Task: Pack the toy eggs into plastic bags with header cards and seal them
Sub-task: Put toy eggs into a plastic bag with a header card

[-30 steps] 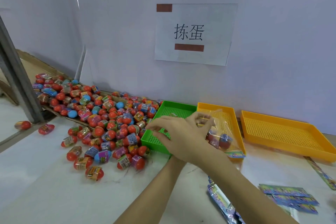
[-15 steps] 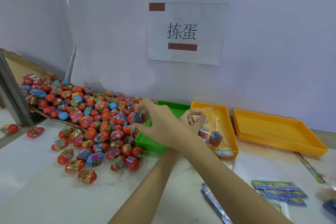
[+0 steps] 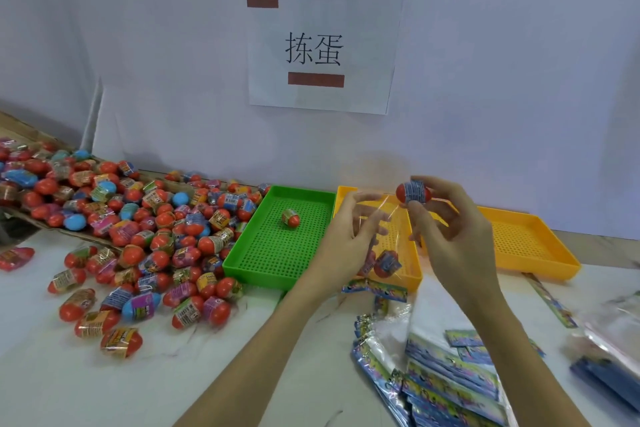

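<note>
A: Where is the egg that's being packed?

B: The right hand [image 3: 450, 229] pinches 1 red egg [image 3: 414, 192] with a blue label at its fingertips, raised over the first yellow tray [image 3: 414, 274], just above the mouth of the clear bag [image 3: 384, 236].

A: And the left hand?

B: The left hand [image 3: 349, 243] holds the bag by its upper edge, fingers curled onto the film. The bag hangs down over that tray, with eggs in bag [image 3: 386, 263] low inside it, though I cannot count them. A printed card [image 3: 375, 288] sits at its lower end.

A: Anything else nearby?

B: 1 lone egg [image 3: 290, 218] lies in the green tray [image 3: 277, 263]. The egg pile [image 3: 138, 218] spreads over the table [image 3: 104, 374] to the left. A second yellow tray [image 3: 526, 246] sits to the right, and a stack of cards [image 3: 450, 374] lies nearer the person.
</note>
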Demonstrator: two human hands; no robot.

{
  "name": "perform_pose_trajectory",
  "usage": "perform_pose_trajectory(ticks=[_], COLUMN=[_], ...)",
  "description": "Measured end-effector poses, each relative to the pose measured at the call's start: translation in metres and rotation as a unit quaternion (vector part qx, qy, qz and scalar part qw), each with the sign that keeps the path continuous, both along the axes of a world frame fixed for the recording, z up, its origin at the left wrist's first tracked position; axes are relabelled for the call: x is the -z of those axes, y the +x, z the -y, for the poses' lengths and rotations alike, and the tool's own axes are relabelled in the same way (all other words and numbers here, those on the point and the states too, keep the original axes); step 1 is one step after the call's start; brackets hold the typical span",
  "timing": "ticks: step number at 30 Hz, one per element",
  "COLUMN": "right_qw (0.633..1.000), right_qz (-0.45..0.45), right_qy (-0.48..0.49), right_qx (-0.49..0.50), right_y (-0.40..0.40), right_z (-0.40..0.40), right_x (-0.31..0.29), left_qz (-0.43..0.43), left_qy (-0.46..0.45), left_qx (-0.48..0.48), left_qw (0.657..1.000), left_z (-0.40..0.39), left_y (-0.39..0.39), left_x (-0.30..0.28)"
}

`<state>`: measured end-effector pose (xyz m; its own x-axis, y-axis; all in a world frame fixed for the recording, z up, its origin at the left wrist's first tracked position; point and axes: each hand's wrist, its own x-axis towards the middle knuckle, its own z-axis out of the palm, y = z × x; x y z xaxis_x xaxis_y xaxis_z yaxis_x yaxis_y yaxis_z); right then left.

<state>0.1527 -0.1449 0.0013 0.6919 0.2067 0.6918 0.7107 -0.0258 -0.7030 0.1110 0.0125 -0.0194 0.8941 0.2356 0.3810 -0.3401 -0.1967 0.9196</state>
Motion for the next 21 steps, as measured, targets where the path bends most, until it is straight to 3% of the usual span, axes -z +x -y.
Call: perform_pose_trajectory(ticks=[3, 7, 14, 21], right_qw=[0.996, 0.966, 0.95, 0.953], right_qz=[0.055, 0.14, 0.141, 0.136], right_qy=[-0.07, -0.198, -0.251, -0.245], right_qx=[0.009, 0.09, 0.118, 0.118], right_y=[-0.003, 0.002, 0.004, 0.001], right_z=[-0.002, 0.003, 0.01, 0.013], right_x=[0.0, 0.004, 0.003, -0.001], left_qz=[0.019, 0.03, 0.057, 0.068], left_qy=[0.023, 0.035, 0.093, 0.073], left_qx=[0.02, 0.019, -0.014, -0.008], left_qw=[0.999, 0.999, 0.994, 0.995], left_z=[0.002, 0.007, 0.016, 0.016], left_y=[0.0, -0.002, -0.001, 0.003], left_x=[0.004, 0.006, 0.013, 0.019])
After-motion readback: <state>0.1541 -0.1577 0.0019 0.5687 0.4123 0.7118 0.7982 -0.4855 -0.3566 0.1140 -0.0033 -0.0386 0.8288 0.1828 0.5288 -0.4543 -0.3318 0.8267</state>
